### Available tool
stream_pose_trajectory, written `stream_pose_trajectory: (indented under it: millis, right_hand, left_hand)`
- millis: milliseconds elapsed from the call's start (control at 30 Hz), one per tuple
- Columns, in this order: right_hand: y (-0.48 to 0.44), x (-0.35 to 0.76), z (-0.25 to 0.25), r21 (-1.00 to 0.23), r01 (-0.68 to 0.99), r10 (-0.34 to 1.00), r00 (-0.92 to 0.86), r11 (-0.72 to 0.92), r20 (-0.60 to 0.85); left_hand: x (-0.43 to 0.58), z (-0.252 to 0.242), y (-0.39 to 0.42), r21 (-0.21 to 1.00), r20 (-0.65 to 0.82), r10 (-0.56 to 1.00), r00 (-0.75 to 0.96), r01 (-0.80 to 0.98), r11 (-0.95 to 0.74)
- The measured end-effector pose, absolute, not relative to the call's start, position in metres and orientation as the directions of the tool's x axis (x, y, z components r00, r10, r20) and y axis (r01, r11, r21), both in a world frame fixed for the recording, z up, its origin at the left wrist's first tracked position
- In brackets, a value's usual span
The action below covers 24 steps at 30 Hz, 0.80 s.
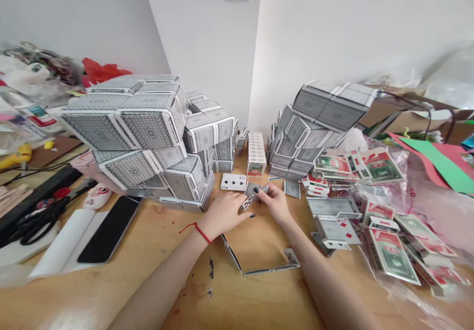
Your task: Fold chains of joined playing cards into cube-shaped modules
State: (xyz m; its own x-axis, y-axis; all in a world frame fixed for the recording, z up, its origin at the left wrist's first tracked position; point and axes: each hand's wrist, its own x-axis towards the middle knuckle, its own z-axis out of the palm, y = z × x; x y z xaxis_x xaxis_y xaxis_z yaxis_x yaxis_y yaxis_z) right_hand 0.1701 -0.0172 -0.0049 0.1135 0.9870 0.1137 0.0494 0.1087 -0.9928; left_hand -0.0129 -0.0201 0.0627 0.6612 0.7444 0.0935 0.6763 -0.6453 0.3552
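My right hand (274, 202) pinches a folded playing card (254, 197) between thumb and fingers, just above the table. At the card's left end is my left hand (226, 212), its fingers curled against the card and its thumb held a little away. Its fingertips are partly hidden. Just beyond my left hand a three-of-spades card (234, 182) lies face up. Below my hands, a thin open frame of folded cards (270, 271) stands on the table, partly covered by my wrists.
Stacked blocks of grey-backed cards rise on the left (144, 127) and right (314, 122). Between them stands a clear box (256, 153). Red-green card boxes (394, 256) and loose cards (338, 228) lie right; a phone (109, 231) and black scissors (44, 219) lie left.
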Motion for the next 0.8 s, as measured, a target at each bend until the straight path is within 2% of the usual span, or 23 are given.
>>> stream_pose_trajectory:
  millis: [167,500,800]
  right_hand:
    - [-0.0186,0.1677,-0.0043,-0.992,0.060,0.990,0.080,0.113,0.117]
    - [-0.0205,0.1693,0.0020,-0.996,0.033,0.997,-0.020,0.079,0.079]
    - [-0.0205,0.1716,0.0030,-0.998,0.024,0.997,-0.043,0.064,0.063]
  left_hand:
    - [-0.0120,0.0585,-0.0215,0.257,0.031,0.802,0.597,0.771,-0.584]
    - [-0.0148,0.0622,-0.0175,0.276,-0.004,0.750,0.661,0.722,-0.634]
    - [-0.0161,0.0598,-0.0170,0.258,0.035,0.715,0.698,0.685,-0.682]
